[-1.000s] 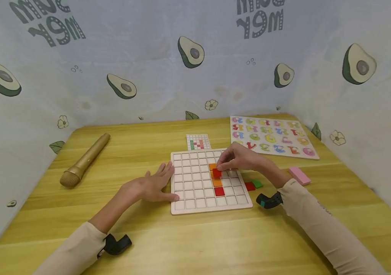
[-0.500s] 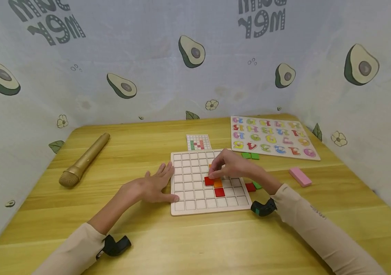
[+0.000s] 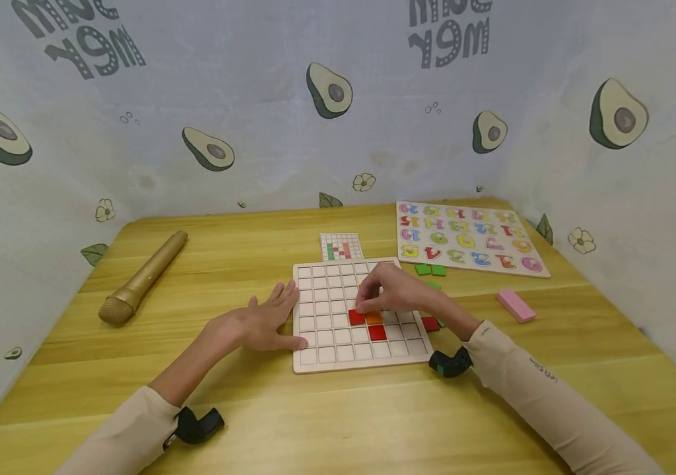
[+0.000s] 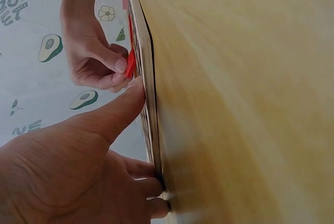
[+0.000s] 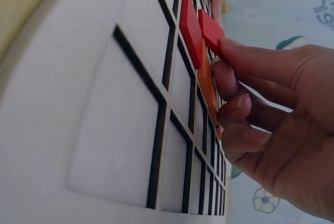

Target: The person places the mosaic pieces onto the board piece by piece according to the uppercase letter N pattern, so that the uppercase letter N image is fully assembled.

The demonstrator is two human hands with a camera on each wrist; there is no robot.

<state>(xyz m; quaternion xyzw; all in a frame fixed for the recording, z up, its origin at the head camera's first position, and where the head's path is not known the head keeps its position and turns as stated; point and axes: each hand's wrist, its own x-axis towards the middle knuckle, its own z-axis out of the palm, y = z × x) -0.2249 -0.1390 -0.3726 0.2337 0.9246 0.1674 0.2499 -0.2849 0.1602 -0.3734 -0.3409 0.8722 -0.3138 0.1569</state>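
A white grid board (image 3: 326, 355) lies on the wooden table. My left hand (image 3: 269, 321) rests at its left edge with fingers spread, thumb on the rim. My right hand (image 3: 391, 290) pinches a red square tile (image 5: 210, 30) between thumb and fingertips. In the right wrist view this tile is tilted, close over the grid, beside the orange tiles (image 5: 206, 78). Another red tile (image 3: 377, 332) sits in a cell nearer to me, just below an orange tile (image 3: 374, 318) in the head view. The right hand hides part of the orange column.
Behind the board lies a small pattern card (image 3: 340, 247). A number puzzle board (image 3: 469, 237) is at the back right, with green tiles (image 3: 430, 270) before it. A red tile (image 3: 430, 324) and a pink block (image 3: 516, 305) lie right; a gold microphone (image 3: 144, 277) lies left.
My right hand has carried the red tile left and toward me, from over the orange column to the cell beside it. Green tiles behind the hand have come into view. My left hand stays put.
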